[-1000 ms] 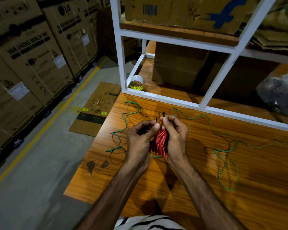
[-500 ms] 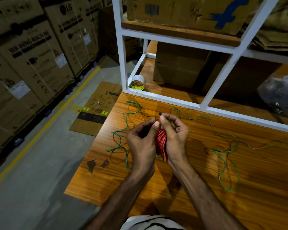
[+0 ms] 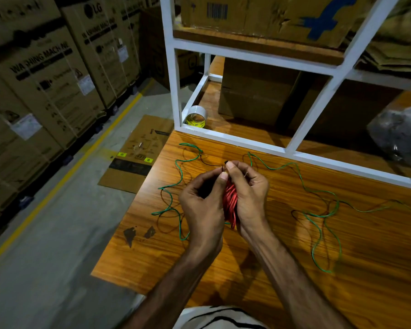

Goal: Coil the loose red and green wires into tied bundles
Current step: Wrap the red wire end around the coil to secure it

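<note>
My wire bundle is bright red; the loose wire is green. The tabletop shows orange-brown wood grain — the shelf frame is white. The tape roll is grey outside, yellow inside. My shirt — white with black stripes.

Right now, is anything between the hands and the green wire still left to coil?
Nothing visible. The green wire lies loose on the bare table around both hands, which hold the red coil.
</note>
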